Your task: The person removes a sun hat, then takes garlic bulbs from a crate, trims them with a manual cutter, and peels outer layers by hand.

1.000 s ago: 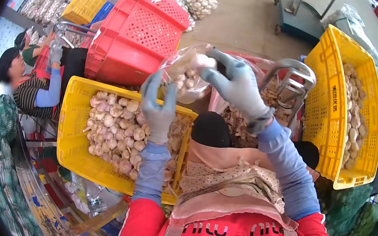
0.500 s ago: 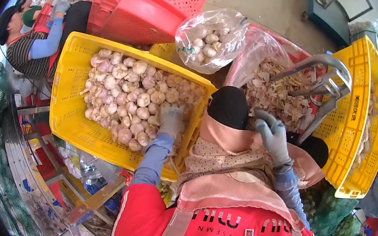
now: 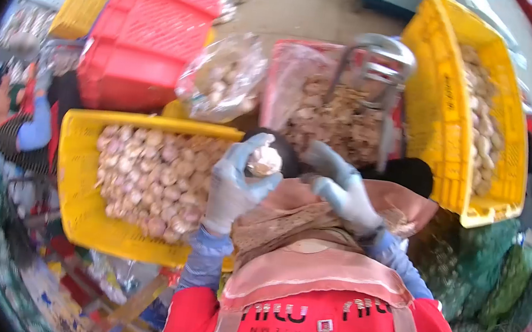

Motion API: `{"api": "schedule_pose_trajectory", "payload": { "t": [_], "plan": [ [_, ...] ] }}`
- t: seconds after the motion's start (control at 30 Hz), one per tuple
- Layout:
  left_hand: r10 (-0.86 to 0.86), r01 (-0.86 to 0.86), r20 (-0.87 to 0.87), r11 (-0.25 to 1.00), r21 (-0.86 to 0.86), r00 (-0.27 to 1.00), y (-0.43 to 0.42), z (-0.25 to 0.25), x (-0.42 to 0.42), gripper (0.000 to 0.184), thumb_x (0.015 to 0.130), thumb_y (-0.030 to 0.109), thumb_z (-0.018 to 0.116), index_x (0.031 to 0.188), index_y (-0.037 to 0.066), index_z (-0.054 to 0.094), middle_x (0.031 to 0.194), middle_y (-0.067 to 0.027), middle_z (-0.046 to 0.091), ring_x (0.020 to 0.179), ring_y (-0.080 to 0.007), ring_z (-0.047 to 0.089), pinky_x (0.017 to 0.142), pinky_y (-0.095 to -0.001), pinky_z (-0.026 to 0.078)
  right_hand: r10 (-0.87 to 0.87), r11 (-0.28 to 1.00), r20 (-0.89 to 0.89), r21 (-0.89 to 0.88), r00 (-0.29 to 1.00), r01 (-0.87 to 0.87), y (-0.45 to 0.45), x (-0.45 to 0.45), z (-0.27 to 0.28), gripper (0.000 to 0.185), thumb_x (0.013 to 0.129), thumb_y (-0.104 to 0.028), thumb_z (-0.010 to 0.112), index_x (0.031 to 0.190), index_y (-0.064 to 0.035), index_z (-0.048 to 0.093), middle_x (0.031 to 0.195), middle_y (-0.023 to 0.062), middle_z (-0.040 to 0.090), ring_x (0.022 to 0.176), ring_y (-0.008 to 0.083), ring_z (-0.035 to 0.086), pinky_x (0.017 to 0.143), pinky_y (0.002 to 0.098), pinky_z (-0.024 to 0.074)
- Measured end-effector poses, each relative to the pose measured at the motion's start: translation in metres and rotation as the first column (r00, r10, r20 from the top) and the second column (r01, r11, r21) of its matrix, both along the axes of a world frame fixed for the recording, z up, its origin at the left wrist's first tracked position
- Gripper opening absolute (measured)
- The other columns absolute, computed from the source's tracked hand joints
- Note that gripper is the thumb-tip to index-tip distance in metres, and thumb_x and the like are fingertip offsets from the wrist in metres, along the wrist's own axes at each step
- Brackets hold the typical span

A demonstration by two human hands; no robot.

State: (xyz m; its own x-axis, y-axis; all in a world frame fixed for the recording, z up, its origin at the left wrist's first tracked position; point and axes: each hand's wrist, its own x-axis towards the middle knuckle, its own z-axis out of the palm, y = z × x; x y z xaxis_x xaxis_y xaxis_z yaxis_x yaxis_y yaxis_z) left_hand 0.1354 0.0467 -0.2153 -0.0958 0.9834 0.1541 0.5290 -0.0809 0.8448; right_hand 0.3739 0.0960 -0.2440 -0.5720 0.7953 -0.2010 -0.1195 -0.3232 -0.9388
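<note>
My left hand (image 3: 233, 185), in a pale work glove, grips a whitish garlic bulb (image 3: 265, 160) between thumb and fingers, above my lap. To its right, my gloved right hand (image 3: 345, 198) has its fingers curled together. Something dark shows near its fingertips, too blurred to name. The two hands are apart, and my right hand does not touch the bulb. Beside my left hand stands a yellow crate (image 3: 71, 209) with many garlic bulbs (image 3: 152, 182) in it. A pink apron (image 3: 305, 279) covers my front and lap.
A metal-framed stand (image 3: 382, 64) rises over a red bin (image 3: 282, 60) of garlic skins (image 3: 330, 121). Nearby are a clear bag (image 3: 244, 65) of bulbs, a red crate (image 3: 134, 53) and another yellow crate (image 3: 448, 121) at right. A co-worker (image 3: 21, 128) sits at far left.
My left hand has come out of the yellow crate to above my lap, now with a garlic bulb. My right hand has moved left towards it. The view has shifted.
</note>
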Motion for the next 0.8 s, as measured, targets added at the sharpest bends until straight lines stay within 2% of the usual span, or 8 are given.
{"api": "schedule_pose_trajectory", "payload": {
  "t": [0.2, 0.27, 0.3, 0.5, 0.53, 0.63, 0.7, 0.8],
  "plan": [
    [-0.22, 0.236, -0.089, 0.929, 0.285, 0.971, 0.047, 0.035, 0.105, 0.073, 0.078, 0.009, 0.083, 0.146, 0.006, 0.057, 0.137, -0.0238, 0.058, 0.124, -0.0383, 0.062, 0.098, -0.0427, 0.056, -0.455, 0.891, -0.04, -0.016, 0.89, 0.455, 0.032, 0.043, 0.034, 0.049, 0.09, -0.016, 0.078, 0.135, -0.0015, 0.062, 0.119, 0.0049, 0.069, 0.105, 0.014, 0.067, 0.091, 0.0306, 0.057],
    [-0.179, 0.118, 0.257, 0.965, 0.234, 0.95, 0.043, 0.033, 0.094, 0.056, 0.08, 0.005, 0.081, 0.133, -0.001, 0.066, 0.141, -0.0213, 0.059, 0.126, -0.0361, 0.062, 0.104, -0.0435, 0.053, -0.597, 0.746, -0.041, 0.339, 0.801, 0.573, 0.047, 0.084, 0.056, 0.043, 0.094, -0.017, 0.075, 0.133, -0.0032, 0.063, 0.119, 0.0056, 0.069, 0.103, 0.0143, 0.067, 0.087, 0.0304, 0.0571],
    [-0.095, 0.049, 0.147, 0.956, 0.29, 0.985, 0.042, 0.021, 0.073, 0.045, 0.08, 0.004, 0.08, 0.124, -0.003, 0.07, 0.133, -0.0182, 0.064, 0.124, -0.0325, 0.063, 0.101, -0.0399, 0.054, -0.725, 0.605, 0.02, 0.496, 0.688, 0.623, 0.057, 0.112, 0.076, 0.04, 0.097, -0.017, 0.071, 0.134, -0.0032, 0.064, 0.119, 0.0062, 0.07, 0.105, 0.015, 0.066, 0.087, 0.0309, 0.0559],
    [0.487, -0.496, 0.128, 0.867, 0.051, 0.864, -0.021, -0.079, -0.096, 0.023, 0.099, 0.004, 0.067, 0.12, -0.003, 0.073, 0.11, -0.01, 0.076, 0.095, -0.0146, 0.069, 0.085, -0.0297, 0.057, -0.996, -0.033, -0.039, 0.997, 0.084, 0.068, 0.107, 0.237, 0.12, 0.038, 0.103, -0.018, 0.066, 0.136, 0.0011, 0.065, 0.131, 0.0154, 0.07, 0.117, 0.0248, 0.066, 0.1, 0.0353, 0.0533],
    [0.511, -0.512, 0.048, 0.859, 0.021, 0.858, -0.043, -0.106, -0.124, 0.022, 0.099, 0.004, 0.067, 0.119, -0.003, 0.073, 0.11, -0.0104, 0.077, 0.096, -0.0151, 0.07, 0.086, -0.0297, 0.057, -0.973, -0.024, -0.134, 0.868, 0.187, 0.495, 0.102, 0.223, 0.113, 0.041, 0.103, -0.018, 0.066, 0.137, 0.0035, 0.064, 0.133, 0.0133, 0.07, 0.115, 0.0226, 0.067, 0.101, 0.0328, 0.0527],
    [0.385, -0.51, -0.339, 0.706, -0.49, 0.859, -0.082, -0.086, -0.116, 0.042, 0.089, 0.022, 0.078, 0.127, 0.004, 0.072, 0.112, -0.0157, 0.076, 0.1, -0.0277, 0.072, 0.094, -0.0369, 0.055, -0.962, 0.105, -0.009, 0.91, 0.272, 0.402, 0.072, 0.157, 0.106, 0.037, 0.102, -0.012, 0.063, 0.135, 0.0048, 0.065, 0.131, 0.0146, 0.07, 0.114, 0.0211, 0.068, 0.101, 0.0338, 0.0538],
    [-0.042, -0.401, -0.682, 0.782, -0.478, 0.731, -0.106, -0.142, -0.124, 0.066, 0.078, 0.033, 0.082, 0.137, 0.01, 0.065, 0.113, -0.0161, 0.074, 0.107, -0.0341, 0.068, 0.1, -0.0445, 0.051, -0.896, 0.19, -0.098, 0.795, 0.432, 0.576, 0.074, 0.132, 0.069, 0.032, 0.102, -0.006, 0.059, 0.131, 0.0051, 0.068, 0.128, 0.0132, 0.072, 0.114, 0.0201, 0.068, 0.102, 0.033, 0.053],
    [0.045, -0.369, -0.781, 0.897, -0.242, 0.623, -0.117, -0.189, -0.123, 0.071, 0.074, 0.035, 0.084, 0.137, 0.011, 0.062, 0.113, -0.0146, 0.073, 0.109, -0.035, 0.066, 0.101, -0.0476, 0.048, -0.824, 0.438, 0.096, 0.733, 0.559, 0.521, 0.056, 0.089, 0.051, 0.031, 0.102, -0.003, 0.058, 0.13, 0.0061, 0.068, 0.124, 0.0126, 0.073, 0.114, 0.018, 0.067, 0.101, 0.0303, 0.0506]
  ]
}}
